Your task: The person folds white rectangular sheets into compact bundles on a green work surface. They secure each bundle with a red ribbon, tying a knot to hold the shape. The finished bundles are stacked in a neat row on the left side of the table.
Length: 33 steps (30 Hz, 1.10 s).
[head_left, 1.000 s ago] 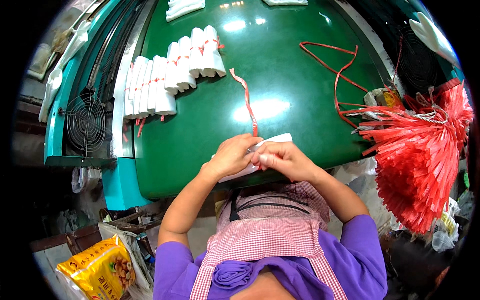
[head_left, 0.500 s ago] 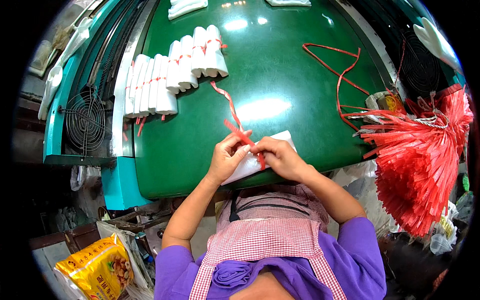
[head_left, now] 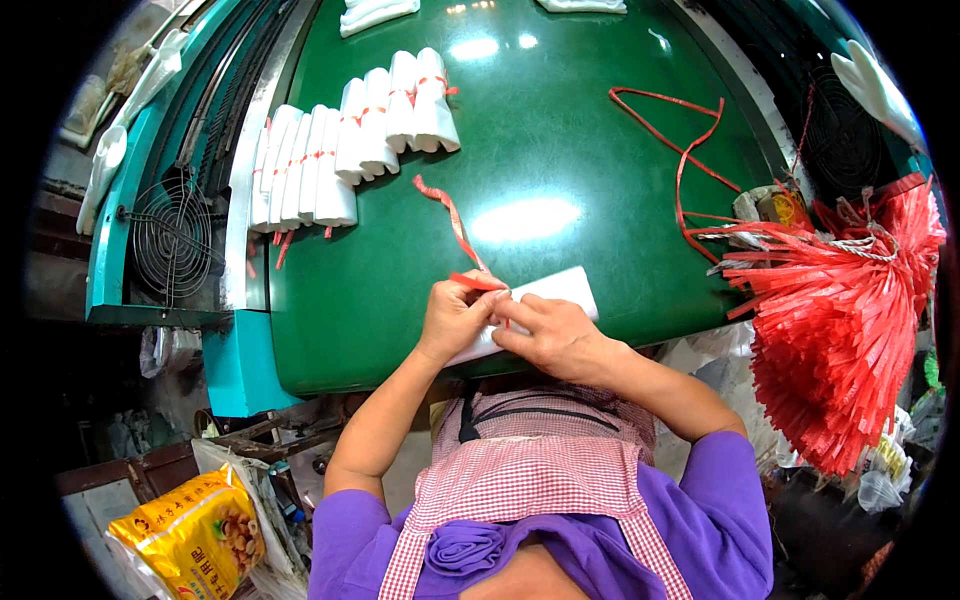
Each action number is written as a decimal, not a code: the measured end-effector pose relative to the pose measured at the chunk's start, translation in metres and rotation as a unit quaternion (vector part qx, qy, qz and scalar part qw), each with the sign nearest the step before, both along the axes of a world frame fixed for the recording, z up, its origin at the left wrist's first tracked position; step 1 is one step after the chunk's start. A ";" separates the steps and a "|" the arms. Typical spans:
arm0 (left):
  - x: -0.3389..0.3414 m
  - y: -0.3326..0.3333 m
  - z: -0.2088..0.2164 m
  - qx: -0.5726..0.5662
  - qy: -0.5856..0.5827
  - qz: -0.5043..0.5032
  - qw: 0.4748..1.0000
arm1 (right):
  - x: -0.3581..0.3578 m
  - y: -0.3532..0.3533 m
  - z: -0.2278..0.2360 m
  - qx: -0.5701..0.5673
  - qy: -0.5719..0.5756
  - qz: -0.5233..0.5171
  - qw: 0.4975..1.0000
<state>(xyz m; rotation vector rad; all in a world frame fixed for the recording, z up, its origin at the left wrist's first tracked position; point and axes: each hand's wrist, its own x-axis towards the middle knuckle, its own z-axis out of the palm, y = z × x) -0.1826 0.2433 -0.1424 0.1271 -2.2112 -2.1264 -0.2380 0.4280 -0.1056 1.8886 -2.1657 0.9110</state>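
Note:
A white plastic roll [head_left: 563,290] lies at the near edge of the green table, partly under both hands. My left hand [head_left: 455,318] pinches a red plastic strip [head_left: 474,283] over the roll's left part. Against it, my right hand [head_left: 552,335] has its fingers bent over the roll, with a bit of red strip showing by the fingertips; the exact grip there is hidden. A longer twisted length of strip [head_left: 452,222] trails from the left hand away across the table. Farther left stands a row of white rolls [head_left: 330,165], several of them tied round with red strip.
A big bunch of red strips [head_left: 835,330] hangs at the table's right edge. One loose red strip [head_left: 680,150] loops over the green table top [head_left: 560,130]. More white bundles [head_left: 380,12] lie at the far end. Fan guards [head_left: 170,238] flank the table; a yellow bag [head_left: 190,540] sits below left.
My right hand has moved slightly down and left, its fingers curling closer to the left hand. The red strip end at the left hand has dropped flatter, and the trailing length has shifted slightly.

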 end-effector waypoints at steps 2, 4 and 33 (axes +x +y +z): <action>0.002 0.003 0.001 -0.098 0.050 -0.025 0.994 | 0.004 0.001 -0.004 0.036 -0.046 0.021 0.998; 0.003 0.003 0.001 -0.095 0.034 -0.046 0.994 | 0.008 0.000 -0.001 0.053 -0.111 0.002 0.992; 0.013 0.010 0.010 -0.394 0.372 -0.067 0.838 | -0.022 -0.006 -0.015 0.019 -0.542 -0.071 0.837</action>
